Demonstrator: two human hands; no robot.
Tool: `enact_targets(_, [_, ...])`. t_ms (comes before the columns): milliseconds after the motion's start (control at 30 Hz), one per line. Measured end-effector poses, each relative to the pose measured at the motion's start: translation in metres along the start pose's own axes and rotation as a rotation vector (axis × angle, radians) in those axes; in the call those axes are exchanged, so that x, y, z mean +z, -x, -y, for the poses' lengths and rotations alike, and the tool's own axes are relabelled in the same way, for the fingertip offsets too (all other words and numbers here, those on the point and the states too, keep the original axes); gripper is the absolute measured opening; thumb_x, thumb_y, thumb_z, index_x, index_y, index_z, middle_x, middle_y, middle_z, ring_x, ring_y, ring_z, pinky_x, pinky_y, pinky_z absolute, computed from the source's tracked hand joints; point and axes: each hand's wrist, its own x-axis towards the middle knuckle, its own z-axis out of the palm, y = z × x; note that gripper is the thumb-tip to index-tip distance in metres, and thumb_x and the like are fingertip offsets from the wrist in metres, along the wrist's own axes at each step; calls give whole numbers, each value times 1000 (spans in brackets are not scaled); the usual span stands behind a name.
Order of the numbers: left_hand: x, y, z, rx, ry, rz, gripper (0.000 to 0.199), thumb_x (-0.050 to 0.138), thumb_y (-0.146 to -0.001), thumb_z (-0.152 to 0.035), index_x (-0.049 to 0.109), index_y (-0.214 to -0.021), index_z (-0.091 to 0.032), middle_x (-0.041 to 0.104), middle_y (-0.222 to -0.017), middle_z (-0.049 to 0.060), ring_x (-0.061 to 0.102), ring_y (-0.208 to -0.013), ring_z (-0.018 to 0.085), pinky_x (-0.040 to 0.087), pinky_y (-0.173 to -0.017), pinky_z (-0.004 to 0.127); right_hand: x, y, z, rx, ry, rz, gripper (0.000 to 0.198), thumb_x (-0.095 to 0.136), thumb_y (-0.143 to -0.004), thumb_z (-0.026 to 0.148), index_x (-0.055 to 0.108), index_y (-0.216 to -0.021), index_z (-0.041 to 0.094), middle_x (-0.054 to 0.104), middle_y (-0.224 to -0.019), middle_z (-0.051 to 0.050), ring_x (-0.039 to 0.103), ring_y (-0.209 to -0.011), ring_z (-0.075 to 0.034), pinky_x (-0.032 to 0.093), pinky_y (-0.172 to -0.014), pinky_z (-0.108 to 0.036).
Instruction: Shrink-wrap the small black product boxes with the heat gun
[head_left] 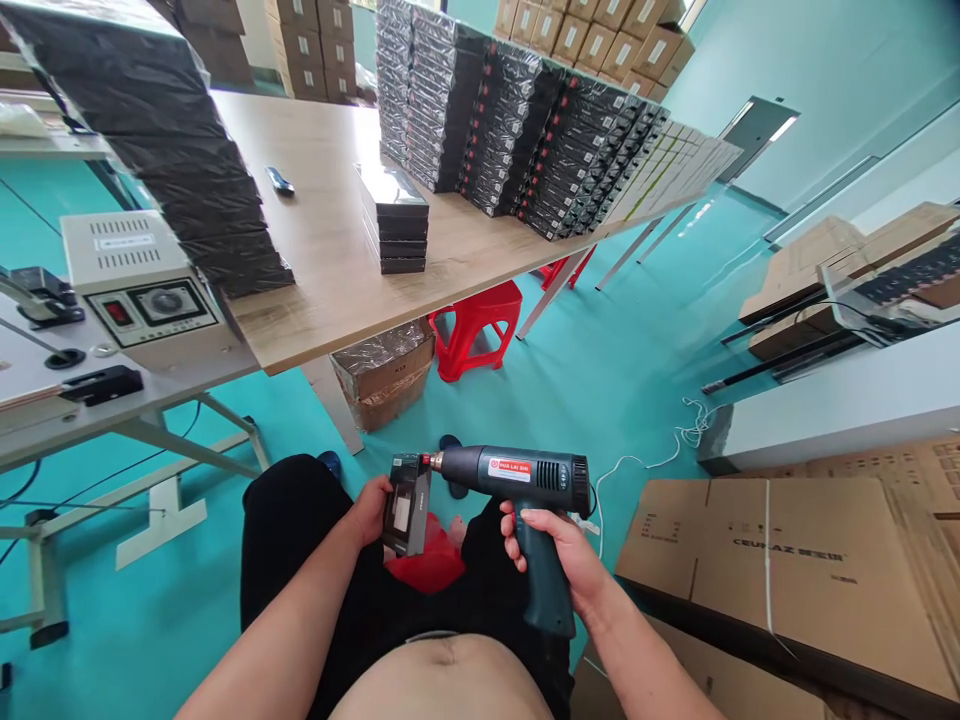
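Below the desk's [322,310] near edge, over the legs [289,530], a black box [403,510] is gripped at its left side by the left hand [371,508], fingers curled in on it. I'd guess it's held by that side so the fingers stay clear of the heat gun [525,485], whose nozzle comes in from the right at the box's top corner. Right hand [561,545] is wrapped snugly round the heat gun's grip, barrel nearly level, which probably keeps the nozzle off the legs.

Up top, a small pile [403,225] sits by the desk's near edge, likely for easy reach. A tall stack [161,140] stands along the left edge by the near-left corner, with long rows [517,130] over on the right, so I figure the sides are for storage.

Stuff I can't make out: whether the nozzle touches the box or stops just short, and whether the heat gun's on (fingers hide the trigger). Left fingertips are partly behind the box. The tall stack's top gets cut off. That red thing [427,572] between the legs is mostly covered. No clue where the white cord [625,458] plugs in, either.
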Motion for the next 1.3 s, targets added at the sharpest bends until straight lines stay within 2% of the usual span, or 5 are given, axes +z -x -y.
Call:
enact_targets(233, [-1,0,2,-18,-141,31,21,49,-54,-30,60,-64,-15,62,-58,10,57,-51,24,48,-51,36,0,-2,3,15,25,2,29,57,-83,29,66,-104,12,66,-85,-7,63,-66,-14,49,-53,-22])
enact_targets(367, [-2,-3,2,248,-235,17,18,51,-51,-20,60,-66,-17,61,-59,4,56,-54,20,46,-53,31,-10,-1,9,9,50,-35,28,58,-83,30,66,-104,13,67,-86,-7,63,-67,-14,50,-54,-22])
enact_targets(567, [-3,-7,-2,671,-423,-25,42,56,-51,-9,67,-91,-17,69,-83,1,62,-80,22,48,-73,31,-31,8,21,35,165,-74,27,60,-81,29,66,-101,13,68,-83,-7,64,-65,-15,51,-53,-24])
enact_targets(767, [-8,-16,0,709,-534,-55,46,64,-53,-14,69,-99,-18,63,-123,7,57,-109,28,44,-92,38,-28,13,24,90,257,-21,26,60,-79,28,66,-100,12,69,-82,-7,65,-64,-16,51,-53,-25])
enact_targets(1300, [1,-5,-1,666,-410,-75,46,69,-49,-5,70,-93,-18,69,-96,3,61,-95,24,44,-88,33,-15,1,15,30,434,-51,31,63,-78,36,67,-100,14,70,-82,-6,63,-63,-15,51,-56,-27])
